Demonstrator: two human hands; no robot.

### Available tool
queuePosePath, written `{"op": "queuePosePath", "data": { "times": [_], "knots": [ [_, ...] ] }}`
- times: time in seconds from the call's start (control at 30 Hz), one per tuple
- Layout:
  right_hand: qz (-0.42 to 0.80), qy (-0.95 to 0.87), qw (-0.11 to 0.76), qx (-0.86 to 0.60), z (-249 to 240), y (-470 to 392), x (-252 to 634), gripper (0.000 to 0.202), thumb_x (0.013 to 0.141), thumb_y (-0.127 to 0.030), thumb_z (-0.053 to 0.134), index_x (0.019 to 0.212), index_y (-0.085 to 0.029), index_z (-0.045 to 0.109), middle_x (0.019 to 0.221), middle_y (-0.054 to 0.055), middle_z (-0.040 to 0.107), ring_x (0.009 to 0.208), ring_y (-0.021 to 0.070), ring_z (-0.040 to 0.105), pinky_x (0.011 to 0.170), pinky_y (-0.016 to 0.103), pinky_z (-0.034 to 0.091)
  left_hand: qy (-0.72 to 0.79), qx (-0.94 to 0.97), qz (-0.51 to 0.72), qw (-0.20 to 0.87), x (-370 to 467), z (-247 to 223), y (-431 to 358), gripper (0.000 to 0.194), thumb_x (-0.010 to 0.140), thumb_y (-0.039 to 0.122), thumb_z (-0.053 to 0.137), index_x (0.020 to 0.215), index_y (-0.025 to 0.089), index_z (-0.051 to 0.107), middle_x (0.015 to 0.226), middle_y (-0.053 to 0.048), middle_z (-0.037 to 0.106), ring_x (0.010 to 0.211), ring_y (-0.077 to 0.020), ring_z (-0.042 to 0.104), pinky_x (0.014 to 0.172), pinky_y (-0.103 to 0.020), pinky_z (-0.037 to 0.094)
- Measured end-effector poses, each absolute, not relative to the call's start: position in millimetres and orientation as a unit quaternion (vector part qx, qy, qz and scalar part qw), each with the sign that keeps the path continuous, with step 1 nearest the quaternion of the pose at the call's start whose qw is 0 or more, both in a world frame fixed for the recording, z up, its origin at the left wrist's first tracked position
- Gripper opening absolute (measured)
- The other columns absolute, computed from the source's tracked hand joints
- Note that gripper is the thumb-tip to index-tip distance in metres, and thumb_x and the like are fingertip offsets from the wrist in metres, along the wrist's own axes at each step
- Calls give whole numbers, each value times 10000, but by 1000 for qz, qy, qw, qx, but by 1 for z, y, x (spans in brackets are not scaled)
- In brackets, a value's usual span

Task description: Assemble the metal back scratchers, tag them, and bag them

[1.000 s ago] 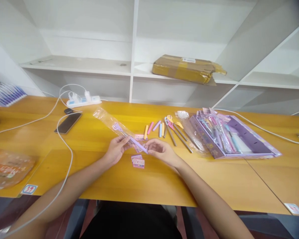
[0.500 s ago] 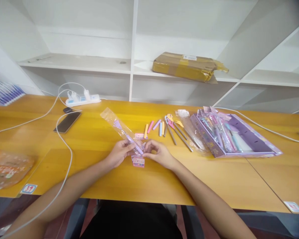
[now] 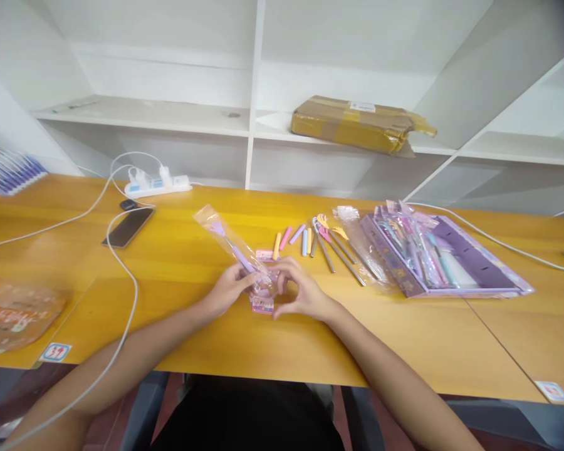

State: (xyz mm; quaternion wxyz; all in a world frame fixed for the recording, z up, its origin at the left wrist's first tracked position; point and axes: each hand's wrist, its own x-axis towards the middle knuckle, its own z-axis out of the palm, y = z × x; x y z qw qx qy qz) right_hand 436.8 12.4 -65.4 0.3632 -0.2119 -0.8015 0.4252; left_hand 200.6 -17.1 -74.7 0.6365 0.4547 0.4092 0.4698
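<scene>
My left hand (image 3: 229, 289) is closed around a clear plastic sleeve (image 3: 209, 215) with a purple back scratcher (image 3: 239, 255) inside. Its claw-shaped head points up and left, away from me. My right hand (image 3: 305, 293) is at the near end of the sleeve, thumb and fingers spread apart, fingertips by the plastic. Small pink printed cards (image 3: 262, 304) lie on the table below the hands, partly covered. Just beyond are several coloured handle grips (image 3: 297, 234) and, to their right, metal rods (image 3: 343, 254) with hand-shaped heads (image 3: 323, 233) in yellow, pink and blue.
A purple display box (image 3: 479, 257) holding bagged back scratchers stands at the right, clear sleeves (image 3: 364, 244) beside it. At left are a phone (image 3: 130, 227), a power strip (image 3: 157, 185) and a white cable (image 3: 130, 275) crossing above my left forearm. A taped carton (image 3: 352, 125) sits on the shelf.
My right thumb and fingers have opened, and the thumb has come away from the back scratcher's lower end. The scratcher sits a little farther up in the sleeve; my left hand keeps its hold.
</scene>
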Motion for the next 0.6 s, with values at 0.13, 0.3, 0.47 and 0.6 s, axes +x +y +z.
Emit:
{"op": "queuePosePath", "data": {
  "times": [0.13,0.3,0.47,0.6],
  "knots": [
    [338,-836,379,-208,-64,12,436,110,998,-248,663,1082,-262,732,1143,77,529,905,170,636,777,334,583,413,461,492,612,201,-70,-17,502,883,539,770,1176,184,570,830,19,657,592,-107,614,551,-238,490],
    [296,-851,387,-195,-63,12,437,111,987,-199,673,1056,-244,747,1142,88,564,1009,194,658,860,341,591,419,460,509,595,199,-66,-15,441,923,584,701,1036,205,506,741,53,619,498,-92,588,480,-219,445],
    [293,-854,388,-186,-55,7,435,124,1023,-190,611,1082,-236,709,1126,93,682,1039,197,676,871,324,573,416,509,452,603,198,-71,-14,465,891,553,758,1066,184,536,753,25,655,538,-108,620,511,-223,482],
    [300,-839,382,-244,-54,3,432,72,1021,-263,640,1059,-224,687,921,37,690,699,129,598,654,261,503,370,534,392,651,200,-78,-19,515,937,542,710,1265,189,526,827,-9,703,588,-135,666,559,-250,529]
  ]
}}
